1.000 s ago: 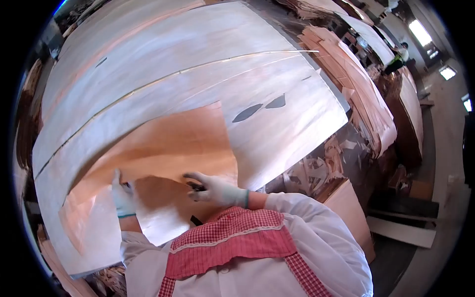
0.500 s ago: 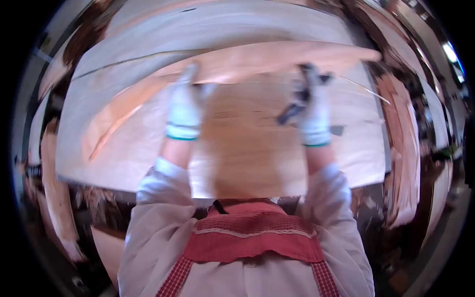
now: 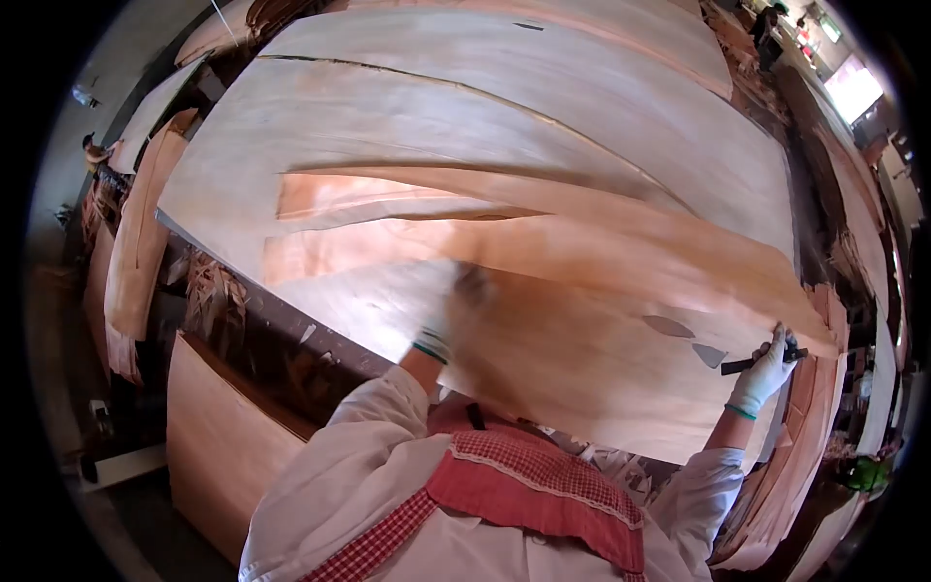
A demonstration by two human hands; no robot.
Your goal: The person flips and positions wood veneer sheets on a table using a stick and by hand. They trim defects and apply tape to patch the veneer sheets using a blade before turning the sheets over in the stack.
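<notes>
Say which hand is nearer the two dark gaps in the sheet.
Right: the right hand is just beside the gaps; the left hand is farther off, to their left.

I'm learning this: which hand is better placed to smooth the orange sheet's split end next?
Left hand, probably: though blurred, it's nearer the split end. The right hand, holding a dark tool, is at the opposite end.

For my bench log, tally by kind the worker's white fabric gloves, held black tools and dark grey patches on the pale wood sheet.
White gloves with green cuffs: 2
Slim black tool, right hand: 1
Dark grey patches on pale sheet: 3
Total: 6
</notes>
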